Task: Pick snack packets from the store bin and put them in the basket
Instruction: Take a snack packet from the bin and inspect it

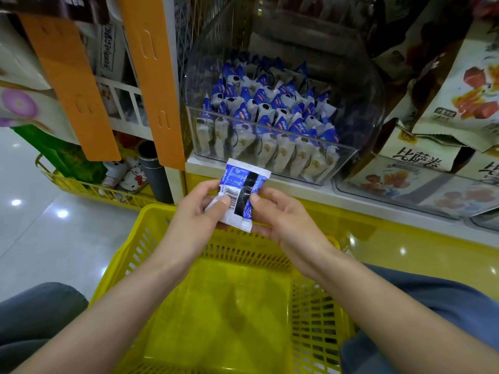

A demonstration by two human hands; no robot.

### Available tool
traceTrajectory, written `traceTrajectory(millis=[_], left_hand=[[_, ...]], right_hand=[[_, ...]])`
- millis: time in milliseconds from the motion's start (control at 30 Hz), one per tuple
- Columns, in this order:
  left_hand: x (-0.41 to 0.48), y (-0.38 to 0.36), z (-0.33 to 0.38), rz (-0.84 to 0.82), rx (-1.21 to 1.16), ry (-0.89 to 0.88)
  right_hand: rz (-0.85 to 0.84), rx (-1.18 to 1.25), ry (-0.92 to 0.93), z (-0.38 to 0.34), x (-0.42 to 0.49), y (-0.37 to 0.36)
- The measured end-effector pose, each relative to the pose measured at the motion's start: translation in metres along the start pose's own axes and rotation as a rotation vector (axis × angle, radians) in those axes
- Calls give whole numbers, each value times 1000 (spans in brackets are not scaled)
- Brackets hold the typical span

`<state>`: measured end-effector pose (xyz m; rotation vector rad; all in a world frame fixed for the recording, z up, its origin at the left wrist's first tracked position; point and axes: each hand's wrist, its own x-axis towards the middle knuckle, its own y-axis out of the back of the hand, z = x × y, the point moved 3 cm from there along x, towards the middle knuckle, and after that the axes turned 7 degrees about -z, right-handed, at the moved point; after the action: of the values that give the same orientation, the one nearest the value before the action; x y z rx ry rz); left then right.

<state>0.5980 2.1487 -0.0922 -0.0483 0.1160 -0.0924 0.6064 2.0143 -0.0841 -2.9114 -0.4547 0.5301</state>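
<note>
A blue and white snack packet (241, 184) with a barcode and a black stripe is held upright above the far rim of the yellow basket (318, 314). My left hand (199, 211) pinches its left edge, thumb on the barcode. My right hand (278, 214) pinches its right edge. Behind them, on the shelf, stands the clear plastic store bin (348, 155), filled with several more blue and white packets (270, 109). The basket's yellow floor is all that shows inside it.
Beige snack bags with red pictures (464, 103) fill the bins to the right. Orange strips (151, 76) hang at the left of the shelf. A yellow wire rack (89, 187) with small goods sits on the shiny floor at left. My knees flank the basket.
</note>
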Motion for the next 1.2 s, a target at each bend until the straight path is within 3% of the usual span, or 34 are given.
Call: traceTrajectory(millis=[167, 567, 867, 1000, 1200], left_hand=[[1, 3, 4, 112, 199, -109], [-1, -1, 0, 16, 397, -147], [-4, 8, 1, 104, 781, -295], [-3, 9, 1, 114, 712, -224], [3, 4, -5, -6, 201, -4]], right_hand=[[37, -30, 38, -1, 0, -3], [65, -150, 58, 4, 1, -4], [96, -506, 203, 13, -8, -12], [100, -518, 219, 15, -6, -10], [45, -405, 140, 15, 4, -4]])
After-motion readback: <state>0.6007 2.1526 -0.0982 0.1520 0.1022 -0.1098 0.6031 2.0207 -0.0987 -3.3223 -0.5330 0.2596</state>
